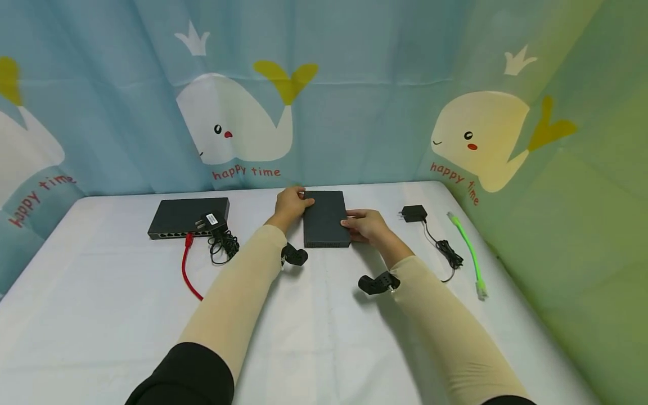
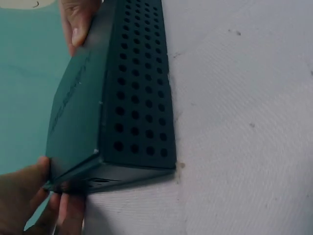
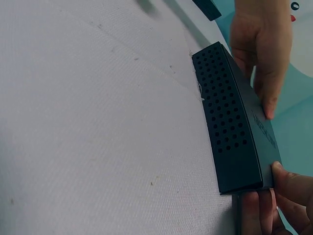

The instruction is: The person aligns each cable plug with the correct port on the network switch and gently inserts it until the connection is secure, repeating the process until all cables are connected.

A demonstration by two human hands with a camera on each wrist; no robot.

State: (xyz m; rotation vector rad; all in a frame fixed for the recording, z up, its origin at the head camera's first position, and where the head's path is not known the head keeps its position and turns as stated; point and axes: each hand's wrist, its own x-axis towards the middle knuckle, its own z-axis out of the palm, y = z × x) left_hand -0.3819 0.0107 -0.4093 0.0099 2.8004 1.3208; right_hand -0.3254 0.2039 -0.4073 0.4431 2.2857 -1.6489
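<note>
A flat black network switch (image 1: pixel 325 219) lies at the far middle of the table, turned lengthwise. My left hand (image 1: pixel 291 208) grips its left edge near the far corner, thumb on top. At the right edge, my right hand (image 1: pixel 370 226) holds it with the thumb on top and the fingers against the side. The left wrist view shows rows of round vent holes along one side of the switch (image 2: pixel 139 98). In the right wrist view, my right fingertips (image 3: pixel 251 208) press against the near end of the switch (image 3: pixel 230 132).
On the left sits another black switch (image 1: pixel 174 214), with a red network cable (image 1: pixel 185 267) at its ports and a power adapter (image 1: pixel 215 220) with coiled cord on it. To the right lie a second adapter (image 1: pixel 414 213) and a green network cable (image 1: pixel 469 250). A curtain (image 1: pixel 354 129) hangs behind.
</note>
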